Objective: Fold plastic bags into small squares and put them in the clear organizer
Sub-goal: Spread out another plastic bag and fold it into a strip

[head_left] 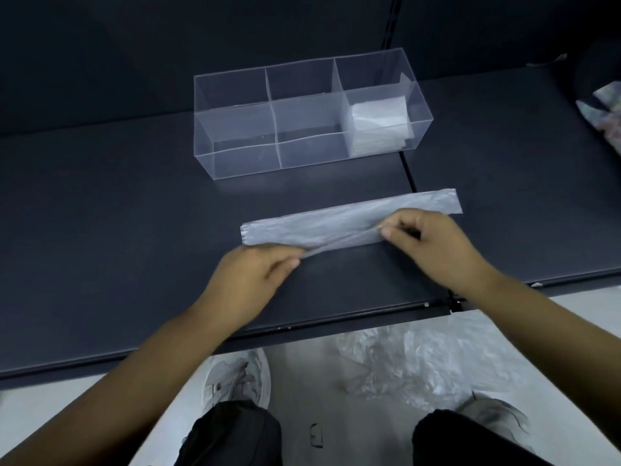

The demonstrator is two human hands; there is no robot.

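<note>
At the person's feet, a grey shoe (238, 375) stands on the pale floor (302, 391), and beside it lies a loose heap of crumpled clear bags (413, 361), just below the front lip of the dark shelf (117, 213).

Over the shelf both arms reach forward. The left hand (255, 274) has thumb and fingers closed together on the near edge of a plastic bag (336, 223), and the right hand (433, 240) pinches the same edge further along, so the thin film is raised and drawn taut between them. The bag itself is flattened into a long narrow strip lying across the shelf, its left end past the left hand and its right end running out beyond the right hand.

Further back, well apart from the strip, stands the clear organizer (242, 163), split into six compartments. A stack of folded bags (376, 119) sits in its right-hand end; the other compartments show only the dark shelf through them.
</note>
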